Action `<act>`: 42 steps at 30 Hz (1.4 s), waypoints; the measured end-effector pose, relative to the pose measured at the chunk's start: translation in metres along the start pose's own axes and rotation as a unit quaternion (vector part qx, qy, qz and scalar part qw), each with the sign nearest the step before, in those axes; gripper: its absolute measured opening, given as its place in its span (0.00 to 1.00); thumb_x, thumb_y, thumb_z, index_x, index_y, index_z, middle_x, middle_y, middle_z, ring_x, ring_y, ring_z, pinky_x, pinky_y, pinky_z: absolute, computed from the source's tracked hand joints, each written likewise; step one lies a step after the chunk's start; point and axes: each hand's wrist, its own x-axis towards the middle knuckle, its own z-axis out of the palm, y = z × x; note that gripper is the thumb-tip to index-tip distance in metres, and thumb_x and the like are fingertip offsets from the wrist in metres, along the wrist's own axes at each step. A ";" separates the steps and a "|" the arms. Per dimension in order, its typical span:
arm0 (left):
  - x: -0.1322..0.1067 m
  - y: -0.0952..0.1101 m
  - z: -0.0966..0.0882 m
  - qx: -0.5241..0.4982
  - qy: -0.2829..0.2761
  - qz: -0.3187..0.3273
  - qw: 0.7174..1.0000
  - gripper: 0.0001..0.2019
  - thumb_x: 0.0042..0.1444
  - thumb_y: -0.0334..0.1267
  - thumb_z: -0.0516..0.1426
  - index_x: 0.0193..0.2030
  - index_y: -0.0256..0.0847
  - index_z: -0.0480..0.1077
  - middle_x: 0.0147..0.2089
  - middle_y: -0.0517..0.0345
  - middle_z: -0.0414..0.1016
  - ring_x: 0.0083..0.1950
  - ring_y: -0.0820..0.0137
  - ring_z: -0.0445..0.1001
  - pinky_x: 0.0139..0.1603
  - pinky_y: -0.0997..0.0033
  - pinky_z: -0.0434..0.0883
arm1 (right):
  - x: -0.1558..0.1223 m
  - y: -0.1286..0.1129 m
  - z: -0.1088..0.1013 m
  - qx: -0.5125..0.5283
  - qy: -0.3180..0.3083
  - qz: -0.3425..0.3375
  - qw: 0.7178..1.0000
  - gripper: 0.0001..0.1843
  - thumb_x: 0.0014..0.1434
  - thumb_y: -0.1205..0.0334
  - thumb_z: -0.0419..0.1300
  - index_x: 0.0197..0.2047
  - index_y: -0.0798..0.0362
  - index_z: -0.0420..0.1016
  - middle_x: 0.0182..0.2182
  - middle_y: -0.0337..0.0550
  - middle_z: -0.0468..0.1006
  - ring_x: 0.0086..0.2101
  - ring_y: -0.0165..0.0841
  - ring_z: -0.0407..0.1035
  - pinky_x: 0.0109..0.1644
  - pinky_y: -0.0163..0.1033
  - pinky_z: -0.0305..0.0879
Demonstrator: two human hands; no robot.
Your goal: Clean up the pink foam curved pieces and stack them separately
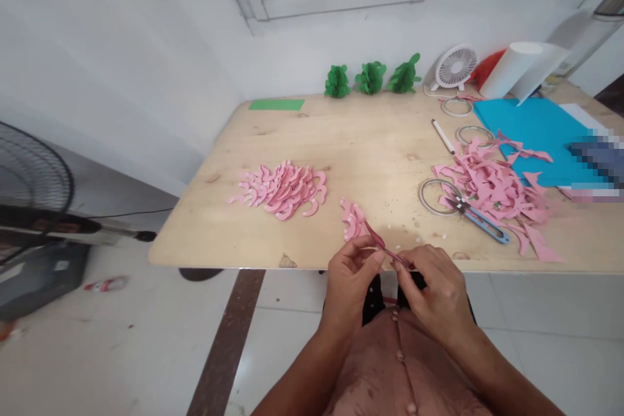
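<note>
Just past the table's front edge, a thin dark-pink paper piece [374, 234] stretches between my two hands. My left hand [351, 274] pinches it between thumb and fingers. At its other end, the thumb and curled fingers of my right hand [435, 286] are closed on it. A small pile of curved pink paper pieces [351, 218] lies just beyond my left hand. Farther left is a larger heap of pink paper arcs [287, 188]. Blue-handled snips [482, 222] rest to the right, their blades over a ring-shaped roll [426, 198] and beside pink paper scraps [497, 179].
Three green paper ornaments [370, 78] and a small white fan [455, 67] stand at the back of the table [195, 234]. A green strip [276, 104], a pen [443, 136] and blue sheets [546, 123] lie on it. A black floor fan [34, 188] stands left.
</note>
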 end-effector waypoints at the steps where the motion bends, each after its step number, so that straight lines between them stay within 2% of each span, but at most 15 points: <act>1: 0.000 0.000 0.001 0.003 0.004 0.004 1.000 0.11 0.45 0.36 0.66 0.36 0.38 0.75 0.31 0.59 0.77 0.31 0.73 0.73 0.37 0.74 0.69 | 0.000 0.000 0.001 -0.009 0.002 -0.015 1.000 0.06 0.61 0.69 0.55 0.32 0.54 0.70 0.25 0.43 0.74 0.28 0.35 0.66 0.35 0.41 0.58; 5: 0.002 -0.001 0.006 -0.003 0.014 0.012 1.000 0.10 0.43 0.35 0.67 0.33 0.38 0.75 0.31 0.59 0.77 0.31 0.72 0.74 0.36 0.74 0.70 | -0.002 -0.002 0.000 -0.007 0.000 -0.043 0.999 0.05 0.60 0.70 0.55 0.34 0.55 0.70 0.27 0.44 0.75 0.29 0.36 0.67 0.36 0.41 0.59; 8: 0.003 -0.002 0.006 -0.010 0.012 0.008 1.000 0.10 0.42 0.35 0.67 0.33 0.37 0.75 0.31 0.58 0.77 0.31 0.72 0.73 0.35 0.74 0.70 | -0.003 -0.005 -0.003 0.031 -0.018 -0.029 0.999 0.04 0.61 0.69 0.55 0.35 0.54 0.70 0.27 0.43 0.75 0.30 0.36 0.67 0.36 0.41 0.59; 11: 0.003 -0.003 0.003 -0.006 0.005 0.005 1.000 0.10 0.44 0.36 0.66 0.35 0.37 0.75 0.33 0.56 0.78 0.34 0.70 0.74 0.37 0.72 0.71 | -0.003 -0.006 -0.008 0.121 -0.037 0.032 0.991 0.03 0.62 0.66 0.55 0.38 0.52 0.70 0.31 0.41 0.75 0.33 0.35 0.68 0.38 0.39 0.61; 13: 0.002 -0.002 0.001 0.005 -0.009 0.008 1.000 0.10 0.45 0.36 0.65 0.36 0.37 0.76 0.35 0.54 0.78 0.36 0.69 0.75 0.39 0.72 0.71 | 0.000 -0.005 -0.010 0.173 -0.028 0.091 0.980 0.04 0.62 0.63 0.56 0.40 0.51 0.71 0.32 0.40 0.74 0.35 0.34 0.68 0.38 0.38 0.63; 16: 0.001 -0.001 -0.001 0.021 -0.064 0.005 0.998 0.10 0.46 0.37 0.65 0.37 0.37 0.76 0.37 0.52 0.79 0.39 0.66 0.76 0.41 0.69 0.71 | 0.008 -0.004 -0.010 0.225 -0.030 0.151 0.962 0.07 0.61 0.60 0.56 0.41 0.50 0.73 0.34 0.41 0.75 0.36 0.34 0.69 0.40 0.38 0.64; 19: 0.001 0.001 -0.002 0.048 -0.101 0.014 0.994 0.10 0.48 0.36 0.63 0.38 0.36 0.76 0.37 0.51 0.80 0.40 0.64 0.76 0.43 0.67 0.71 | 0.015 -0.004 -0.008 0.246 -0.062 0.191 0.948 0.08 0.58 0.60 0.58 0.40 0.50 0.75 0.36 0.42 0.76 0.35 0.34 0.68 0.39 0.38 0.65; 23: 0.000 0.000 -0.001 0.133 -0.103 0.038 0.985 0.11 0.51 0.37 0.61 0.41 0.37 0.76 0.38 0.51 0.80 0.37 0.65 0.76 0.40 0.68 0.71 | 0.017 -0.002 -0.003 0.270 -0.074 0.247 0.928 0.08 0.54 0.62 0.60 0.38 0.52 0.76 0.35 0.43 0.76 0.34 0.35 0.69 0.40 0.40 0.66; 26: -0.001 0.000 0.000 0.195 -0.086 0.076 0.974 0.11 0.52 0.36 0.60 0.42 0.38 0.76 0.37 0.52 0.80 0.36 0.65 0.76 0.39 0.68 0.71 | 0.016 0.001 0.000 0.326 -0.084 0.278 0.900 0.08 0.53 0.61 0.61 0.37 0.52 0.76 0.35 0.43 0.76 0.33 0.34 0.69 0.38 0.39 0.66; 31: 0.000 0.004 0.003 0.249 -0.101 0.115 0.956 0.11 0.53 0.33 0.58 0.44 0.39 0.75 0.38 0.54 0.79 0.38 0.66 0.76 0.40 0.69 0.70 | 0.016 0.006 -0.001 0.443 -0.101 0.332 0.827 0.09 0.52 0.58 0.64 0.35 0.53 0.75 0.30 0.39 0.74 0.27 0.29 0.66 0.31 0.35 0.64; 38: 0.006 0.011 0.002 0.241 -0.119 0.101 0.958 0.12 0.51 0.31 0.58 0.44 0.38 0.74 0.40 0.51 0.79 0.39 0.65 0.76 0.42 0.67 0.70 | 0.019 0.009 -0.002 0.542 -0.072 0.376 0.748 0.12 0.47 0.56 0.70 0.34 0.53 0.77 0.30 0.39 0.77 0.30 0.31 0.69 0.36 0.35 0.65; 42: 0.009 0.012 0.001 0.226 -0.121 0.092 0.962 0.10 0.51 0.32 0.59 0.41 0.38 0.75 0.38 0.51 0.80 0.39 0.64 0.76 0.42 0.66 0.70 | 0.022 0.006 -0.004 0.568 -0.070 0.402 0.714 0.14 0.45 0.56 0.71 0.33 0.54 0.78 0.28 0.39 0.77 0.26 0.28 0.68 0.31 0.33 0.63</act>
